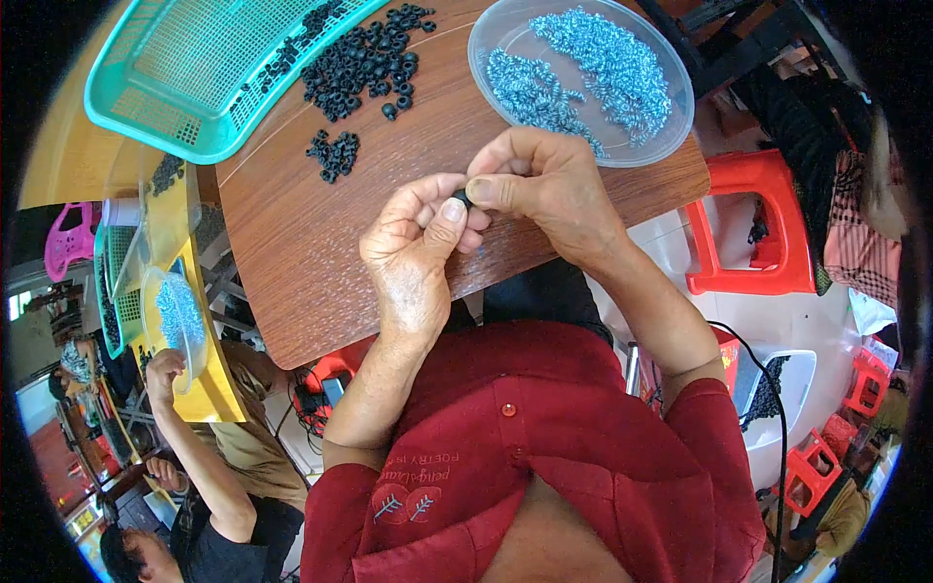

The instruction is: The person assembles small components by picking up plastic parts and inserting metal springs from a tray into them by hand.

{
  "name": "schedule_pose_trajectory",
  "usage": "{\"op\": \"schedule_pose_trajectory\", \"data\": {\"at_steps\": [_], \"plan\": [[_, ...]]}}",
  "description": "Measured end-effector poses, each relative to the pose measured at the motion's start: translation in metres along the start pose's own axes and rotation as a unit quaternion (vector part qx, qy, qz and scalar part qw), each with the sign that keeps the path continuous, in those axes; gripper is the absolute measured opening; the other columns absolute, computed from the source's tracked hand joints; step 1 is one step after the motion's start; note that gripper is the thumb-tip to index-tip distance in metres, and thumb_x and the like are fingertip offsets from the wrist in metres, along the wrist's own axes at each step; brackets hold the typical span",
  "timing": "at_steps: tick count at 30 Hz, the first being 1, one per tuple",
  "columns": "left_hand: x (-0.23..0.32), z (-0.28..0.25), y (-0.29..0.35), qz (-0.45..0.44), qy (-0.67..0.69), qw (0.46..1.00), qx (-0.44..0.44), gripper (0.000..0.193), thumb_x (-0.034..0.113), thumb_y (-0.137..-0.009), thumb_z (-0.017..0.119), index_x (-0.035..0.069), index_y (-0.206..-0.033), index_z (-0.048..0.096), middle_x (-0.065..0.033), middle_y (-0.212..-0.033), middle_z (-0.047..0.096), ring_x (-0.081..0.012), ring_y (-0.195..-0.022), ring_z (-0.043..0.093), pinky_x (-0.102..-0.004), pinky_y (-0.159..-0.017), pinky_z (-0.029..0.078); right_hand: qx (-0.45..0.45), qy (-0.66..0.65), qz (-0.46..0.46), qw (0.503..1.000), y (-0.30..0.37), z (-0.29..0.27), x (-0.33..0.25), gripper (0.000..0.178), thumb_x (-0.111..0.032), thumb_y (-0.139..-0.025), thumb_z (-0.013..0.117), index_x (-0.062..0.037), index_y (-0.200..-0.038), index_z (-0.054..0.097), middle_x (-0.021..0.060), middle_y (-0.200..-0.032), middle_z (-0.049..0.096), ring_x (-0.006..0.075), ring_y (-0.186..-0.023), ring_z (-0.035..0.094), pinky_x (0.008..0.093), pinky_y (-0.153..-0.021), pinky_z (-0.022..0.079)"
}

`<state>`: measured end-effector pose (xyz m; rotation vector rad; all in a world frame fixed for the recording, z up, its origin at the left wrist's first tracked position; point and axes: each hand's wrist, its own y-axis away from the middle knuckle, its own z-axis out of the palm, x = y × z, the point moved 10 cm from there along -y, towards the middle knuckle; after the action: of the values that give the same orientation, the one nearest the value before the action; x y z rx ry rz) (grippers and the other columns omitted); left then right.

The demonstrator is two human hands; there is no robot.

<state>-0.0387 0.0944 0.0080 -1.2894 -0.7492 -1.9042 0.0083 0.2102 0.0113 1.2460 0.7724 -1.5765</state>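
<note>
Left hand (410, 231) and right hand (556, 183) pinch a small black part (462, 197); its long axis and direction are hidden

The brown table (292, 253) bears a basket (165, 147) at its left edge, black rings (355, 70) heaped alongside, a bowl (510, 31) by the right edge.

At the desk's (292, 243) far left lies the basket (165, 49), at its far right the dish (510, 26) of springs (622, 78), between them piled rings (360, 70); another cluster (333, 155) sits nearer, beyond the left hand (413, 233).
</note>
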Motion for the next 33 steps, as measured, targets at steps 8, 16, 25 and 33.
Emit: {"op": "schedule_pose_trajectory", "data": {"at_steps": [8,16,25,33], "plan": [[-0.005,-0.001,-0.003,-0.039,-0.031,0.999,-0.008,0.016,0.003,-0.090,0.054,-0.004,-0.103,0.059,-0.0082,-0.078,0.064,-0.0093,-0.061,0.058,-0.0193,-0.053,0.046,-0.014,-0.007,-0.009,1.000,0.001,0.003,0.000,0.008,-0.004,-0.082,0.064,0.0026,-0.083,0.062,0.0053,-0.072,0.064,0.0098,-0.065,0.059,0.0220,-0.061,0.049],[-0.011,0.000,-0.004,-0.083,-0.003,0.996,-0.016,0.016,0.003,-0.090,0.054,-0.005,-0.103,0.058,-0.0108,-0.076,0.064,-0.0115,-0.058,0.058,-0.0207,-0.048,0.045,0.097,0.328,-0.230,0.911,0.023,0.007,-0.040,0.007,-0.006,-0.080,0.058,-0.0014,-0.074,0.059,0.0116,-0.069,0.060,0.0261,-0.067,0.060,0.0382,-0.059,0.047],[-0.013,-0.002,-0.004,-0.101,-0.022,0.994,-0.023,0.014,0.003,-0.089,0.055,-0.005,-0.099,0.059,-0.0130,-0.074,0.065,-0.0123,-0.055,0.058,-0.0210,-0.045,0.044,0.086,0.449,-0.344,0.820,0.033,0.024,-0.054,0.007,0.001,-0.073,0.061,-0.0034,-0.077,0.059,0.0098,-0.068,0.054,0.0284,-0.066,0.053,0.0371,-0.058,0.043],[-0.024,-0.001,-0.005,-0.163,0.041,0.985,-0.045,0.011,0.003,-0.085,0.059,-0.006,-0.090,0.059,-0.0149,-0.067,0.063,-0.0144,-0.050,0.057,-0.0229,-0.043,0.044,0.040,0.424,-0.336,0.840,0.036,0.024,-0.050,0.014,-0.004,-0.067,0.064,-0.0033,-0.079,0.057,0.0098,-0.071,0.054,0.0287,-0.069,0.052,0.0383,-0.059,0.043]]}}
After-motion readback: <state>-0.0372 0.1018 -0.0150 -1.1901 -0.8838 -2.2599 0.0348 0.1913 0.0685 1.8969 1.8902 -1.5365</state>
